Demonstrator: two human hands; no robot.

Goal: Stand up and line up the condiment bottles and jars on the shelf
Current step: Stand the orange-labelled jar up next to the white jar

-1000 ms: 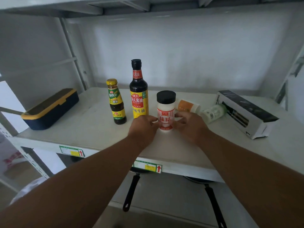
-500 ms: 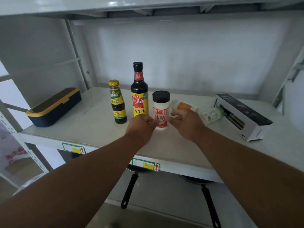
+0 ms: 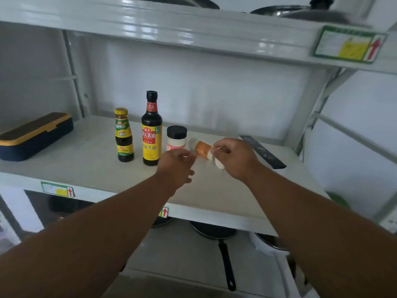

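At the far left of the white metal shelf (image 3: 90, 160) lies a long navy-blue box with a yellow-trimmed dark lid (image 3: 35, 136), flat and well apart from the bottles. Next stands a small dark sauce bottle with a gold cap and green-and-yellow label (image 3: 124, 135), upright. Just beside it on the right is a taller dark soy-sauce bottle with a black cap and a red-and-yellow label (image 3: 151, 129), also upright. To its right stands a squat white jar with a black lid and a red-and-white label (image 3: 176, 137), its lower part hidden behind the left hand (image 3: 176, 166). That hand hovers in front of the jar with fingers loosely curled; it holds nothing that can be seen. Right of the jar, a small jar with an orange label and pale cap (image 3: 202, 148) is tilted nearly on its side, above the shelf surface, pinched at one end by the right hand (image 3: 235, 159), whose fingers curl round it. A second pale object shows under that hand, too blurred to tell. Behind the right hand lies a dark, flat-topped box (image 3: 263, 151), blurred. Frying pans with black handles (image 3: 217, 237) sit on the level below.
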